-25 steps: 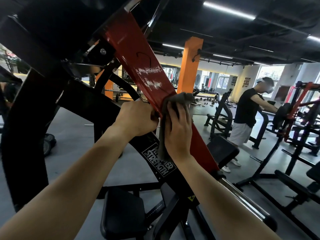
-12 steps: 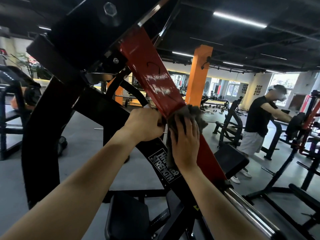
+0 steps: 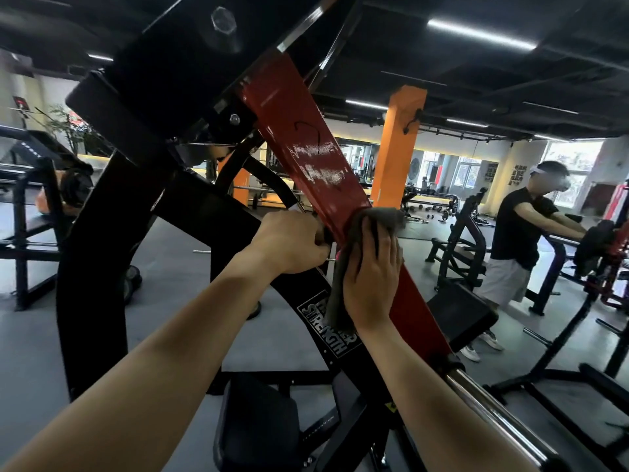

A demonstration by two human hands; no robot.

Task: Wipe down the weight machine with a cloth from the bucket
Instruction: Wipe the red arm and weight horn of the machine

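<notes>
On the red arm (image 3: pixel 299 155), right hand (image 3: pixel 372 284) flat, fingers (image 3: pixel 367 235) together pressing cloth (image 3: pixel 386 216), left hand (image 3: pixel 289 241) gripping its edge.

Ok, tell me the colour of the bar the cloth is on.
Red bar, with whitish scuffs, seen in the head view.

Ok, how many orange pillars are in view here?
2. One orange pillar stands right of the red machine arm; a second pillar shows partly behind the black frame, left of it. Others may be hidden behind the machine.
</notes>
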